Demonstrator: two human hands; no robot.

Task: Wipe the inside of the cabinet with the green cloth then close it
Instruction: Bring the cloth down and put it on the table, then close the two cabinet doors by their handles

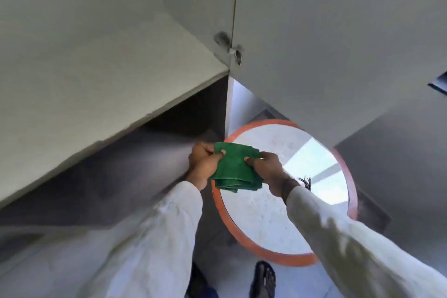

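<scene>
Cloth status first: the green cloth (pixel 235 168) is folded into a thick wad and held in the air between both hands, in front of the cabinet's lower right corner, touching no surface that I can see. Left hand (pixel 203 162) grip: closed on the cloth's left edge, thumb on top, fingers curled under. Right hand (pixel 268 167) grip: closed on the cloth's right edge, thumb pressed onto the upper face. Both arms wear pale long sleeves (pixel 338 237); a dark band with loose threads sits at the right wrist.

Cabinet (pixel 96 68): grey, filling the upper left of the view, its underside in shadow. Cabinet door (pixel 338 31) stands swung open to the right, and a metal hinge (pixel 229 49) joins it to the carcass at the cabinet's lower front corner.

I note a round white table with an orange rim (pixel 254 247) below the hands, its far part hidden behind the open door. One sandalled foot (pixel 263 279) shows on the floor at the bottom edge of the view.
</scene>
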